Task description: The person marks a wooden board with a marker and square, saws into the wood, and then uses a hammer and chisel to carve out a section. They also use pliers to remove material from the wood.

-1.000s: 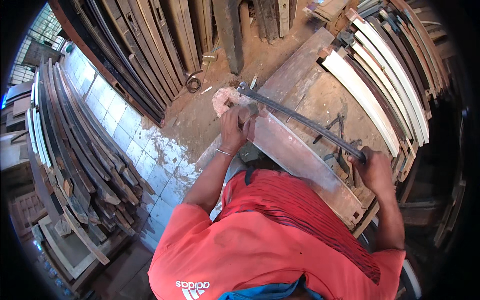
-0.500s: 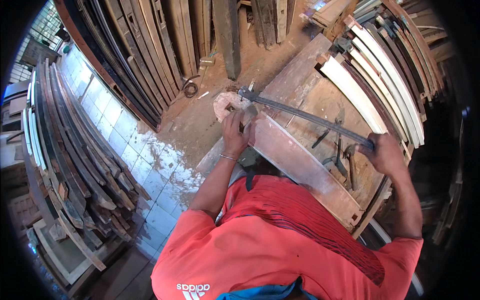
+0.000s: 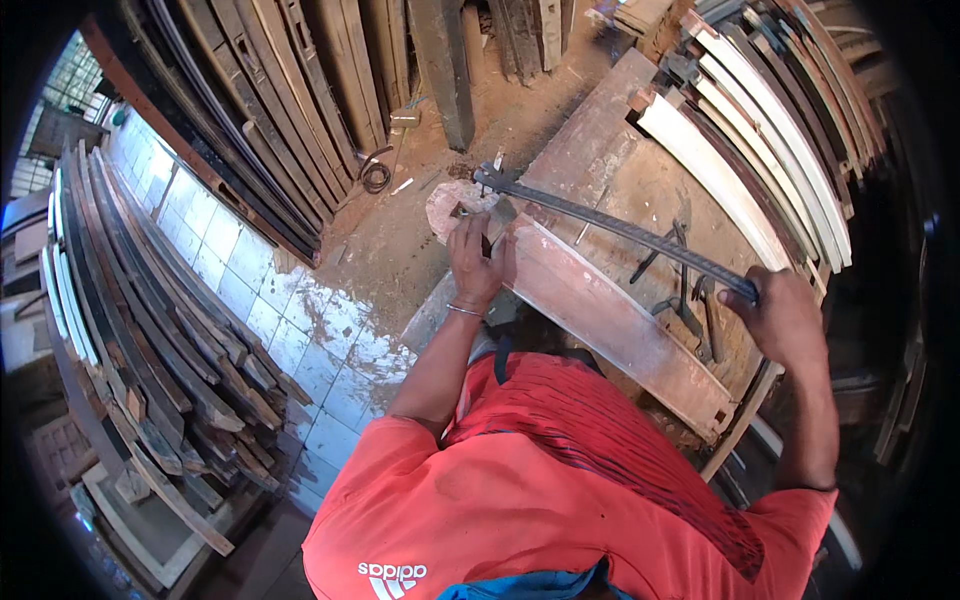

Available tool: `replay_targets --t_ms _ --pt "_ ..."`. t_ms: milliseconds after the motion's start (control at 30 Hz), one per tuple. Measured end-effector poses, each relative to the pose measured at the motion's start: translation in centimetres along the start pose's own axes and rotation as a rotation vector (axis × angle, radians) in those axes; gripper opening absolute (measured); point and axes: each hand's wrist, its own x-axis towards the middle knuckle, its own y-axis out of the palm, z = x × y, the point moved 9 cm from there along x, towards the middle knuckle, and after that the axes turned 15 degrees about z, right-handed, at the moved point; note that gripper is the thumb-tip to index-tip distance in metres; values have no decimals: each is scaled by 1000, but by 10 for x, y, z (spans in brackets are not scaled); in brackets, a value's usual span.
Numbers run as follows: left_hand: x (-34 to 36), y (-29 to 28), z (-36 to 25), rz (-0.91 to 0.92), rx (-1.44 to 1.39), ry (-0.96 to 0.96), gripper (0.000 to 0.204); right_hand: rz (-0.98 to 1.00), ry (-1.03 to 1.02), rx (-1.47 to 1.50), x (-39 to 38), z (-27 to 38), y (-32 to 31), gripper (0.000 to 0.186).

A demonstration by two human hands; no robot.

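Observation:
My right hand (image 3: 792,318) is closed round the near end of a long dark ribbed pry bar (image 3: 625,237). The bar slants up and left, and its bent head lies above the wood by my left hand. My left hand (image 3: 474,265) grips the end of a reddish-brown wooden plank (image 3: 620,330), fingers over the wood and thumb at its edge; the exact grip is partly hidden. Beyond those fingers lies a pinkish, roughly round block (image 3: 445,208) with a dark square hole. The plank runs down to the right in front of my body, with a small hole near its far right end.
Under the bar, pliers-like tools and a hammer-like tool (image 3: 711,325) lie on a wooden bench top (image 3: 650,195). Curved white and brown lengths of wood (image 3: 705,180) stack at right. More timber (image 3: 170,310) fills the left, beside a tiled floor (image 3: 225,235). Posts stand behind.
The view has shifted slightly. My right hand and the bar's near end sit a little lower and farther right; the bar's head stays near the plank's end. Both grips look the same.

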Motion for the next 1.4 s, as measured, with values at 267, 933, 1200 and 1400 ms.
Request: replay_targets --t_ms 267,933,1200,1400 --pt "-6 6 -2 67 19 35 56 156 -15 1044 7 2 410 35" --pt "23 26 -6 291 -2 182 59 -224 237 1215 59 -22 377 34" --pt "21 34 -12 287 164 207 61 -470 -63 691 158 8 232 46" --pt "19 29 -7 261 203 208 60 -530 -252 554 341 84 173 32"
